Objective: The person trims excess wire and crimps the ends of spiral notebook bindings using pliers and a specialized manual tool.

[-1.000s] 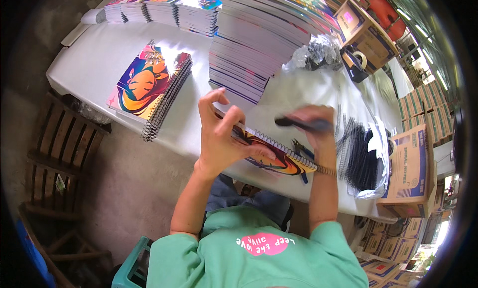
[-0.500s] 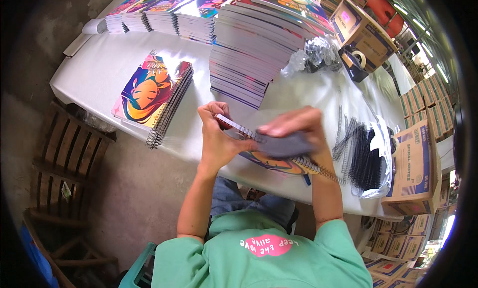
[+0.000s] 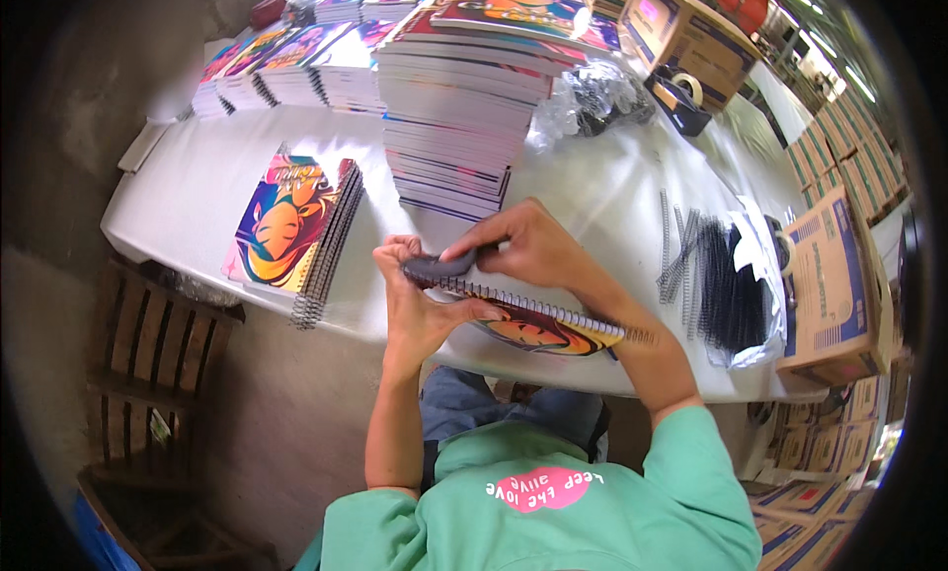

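Note:
My left hand (image 3: 407, 309) grips a notebook (image 3: 543, 332) with a colourful cartoon cover, tilted on its edge above the table's front side. A metal spiral coil (image 3: 553, 309) runs through the notebook's upper edge, and its loose tail sticks out past the right end, beside my right forearm. My right hand (image 3: 518, 243) holds a dark grey, soft-looking pad (image 3: 449, 265) between fingers and thumb. It presses against the left end of the coiled edge, close to my left fingertips. Part of the pad and the coil's left end are hidden by the fingers.
Finished-looking spiral notebooks (image 3: 281, 226) lie stacked at the left. A tall pile of unbound books (image 3: 449, 127) stands ahead, with more notebooks (image 3: 286, 77) behind. Loose black coils (image 3: 731, 290), a carton (image 3: 834, 290), a tape dispenser (image 3: 683, 99) and crumpled plastic (image 3: 592, 102) sit to the right.
My right hand and the pad have moved left along the notebook's edge to its left end. The coil now runs along more of that edge. The view has shifted slightly.

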Demonstrator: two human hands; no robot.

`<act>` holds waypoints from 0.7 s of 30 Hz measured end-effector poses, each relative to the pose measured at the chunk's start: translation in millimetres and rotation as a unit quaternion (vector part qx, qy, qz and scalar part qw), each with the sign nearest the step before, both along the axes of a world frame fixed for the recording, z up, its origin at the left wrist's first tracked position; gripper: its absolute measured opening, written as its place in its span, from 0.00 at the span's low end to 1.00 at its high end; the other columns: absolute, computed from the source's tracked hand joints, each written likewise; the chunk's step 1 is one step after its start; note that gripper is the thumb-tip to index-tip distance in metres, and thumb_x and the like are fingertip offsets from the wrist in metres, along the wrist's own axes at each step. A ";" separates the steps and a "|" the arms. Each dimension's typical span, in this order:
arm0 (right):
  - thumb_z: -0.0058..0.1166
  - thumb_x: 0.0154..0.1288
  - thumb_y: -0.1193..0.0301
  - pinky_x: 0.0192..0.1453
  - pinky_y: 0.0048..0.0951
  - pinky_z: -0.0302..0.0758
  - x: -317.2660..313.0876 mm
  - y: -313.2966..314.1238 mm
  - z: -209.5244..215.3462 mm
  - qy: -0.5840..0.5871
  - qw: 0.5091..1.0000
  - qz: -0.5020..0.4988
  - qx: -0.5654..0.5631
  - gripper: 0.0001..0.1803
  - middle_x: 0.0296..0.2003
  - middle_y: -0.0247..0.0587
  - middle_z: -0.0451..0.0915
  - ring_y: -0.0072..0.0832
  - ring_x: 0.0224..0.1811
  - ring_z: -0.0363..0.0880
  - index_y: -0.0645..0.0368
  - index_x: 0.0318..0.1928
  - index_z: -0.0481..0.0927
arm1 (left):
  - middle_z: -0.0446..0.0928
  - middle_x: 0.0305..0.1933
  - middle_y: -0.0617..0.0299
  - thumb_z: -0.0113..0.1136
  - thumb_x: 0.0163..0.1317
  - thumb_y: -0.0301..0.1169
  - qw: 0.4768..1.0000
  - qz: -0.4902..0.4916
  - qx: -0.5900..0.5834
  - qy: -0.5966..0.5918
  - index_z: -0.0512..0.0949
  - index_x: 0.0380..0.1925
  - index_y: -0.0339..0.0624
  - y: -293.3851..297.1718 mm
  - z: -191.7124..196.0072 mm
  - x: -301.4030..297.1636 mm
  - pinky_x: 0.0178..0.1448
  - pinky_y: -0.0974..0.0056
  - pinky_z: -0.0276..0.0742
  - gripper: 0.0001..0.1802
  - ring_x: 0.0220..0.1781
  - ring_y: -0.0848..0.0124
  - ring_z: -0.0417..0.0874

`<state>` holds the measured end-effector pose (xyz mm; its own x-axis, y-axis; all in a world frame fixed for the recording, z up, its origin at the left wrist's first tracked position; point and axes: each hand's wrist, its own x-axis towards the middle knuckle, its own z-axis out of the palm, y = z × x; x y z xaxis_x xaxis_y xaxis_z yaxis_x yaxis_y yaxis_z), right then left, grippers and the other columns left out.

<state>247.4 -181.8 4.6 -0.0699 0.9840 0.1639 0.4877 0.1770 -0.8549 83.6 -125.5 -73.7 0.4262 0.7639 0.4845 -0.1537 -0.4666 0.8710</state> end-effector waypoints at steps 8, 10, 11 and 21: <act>0.52 0.53 0.78 0.56 0.37 0.71 113.7 -79.1 -77.3 -0.405 0.853 -0.326 0.053 0.24 0.51 0.47 0.77 0.42 0.51 0.77 0.56 0.53 0.77 | 0.65 0.28 0.66 0.66 0.58 0.37 0.981 -0.064 -0.168 -0.076 0.69 0.29 0.36 -7.0 7.1 -12.9 0.33 0.77 0.61 0.17 0.30 0.80 0.66; 0.53 0.58 0.71 0.63 0.45 0.62 98.6 -106.1 -80.3 -0.383 0.837 -0.390 0.031 0.27 0.57 0.47 0.72 0.44 0.59 0.69 0.54 0.60 0.70 | 0.71 0.29 0.66 0.65 0.58 0.30 0.983 0.019 -0.132 -0.125 0.75 0.23 0.34 -9.1 8.3 -12.2 0.32 0.76 0.63 0.12 0.29 0.81 0.69; 0.53 0.60 0.68 0.66 0.49 0.58 82.5 -122.9 -79.6 -0.372 0.827 -0.421 0.019 0.29 0.60 0.46 0.69 0.45 0.63 0.65 0.53 0.64 0.66 | 0.72 0.30 0.65 0.65 0.57 0.29 0.981 0.052 -0.124 -0.138 0.75 0.24 0.33 -12.3 12.1 -10.9 0.33 0.76 0.64 0.11 0.30 0.80 0.70; 0.50 0.65 0.64 0.62 0.51 0.58 -2.3 -172.0 -104.4 -0.233 0.868 -0.437 -0.033 0.29 0.54 0.52 0.66 0.47 0.56 0.64 0.52 0.66 0.63 | 0.78 0.34 0.59 0.68 0.52 0.25 0.977 0.172 0.118 -0.051 0.83 0.39 0.35 -50.9 30.3 -4.6 0.39 0.71 0.73 0.13 0.35 0.72 0.78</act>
<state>245.0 -353.8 -99.8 0.6654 0.7001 0.2590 0.7061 -0.4778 -0.5226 79.0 -176.4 -43.4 0.1045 0.7152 0.6911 -0.0332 -0.6920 0.7211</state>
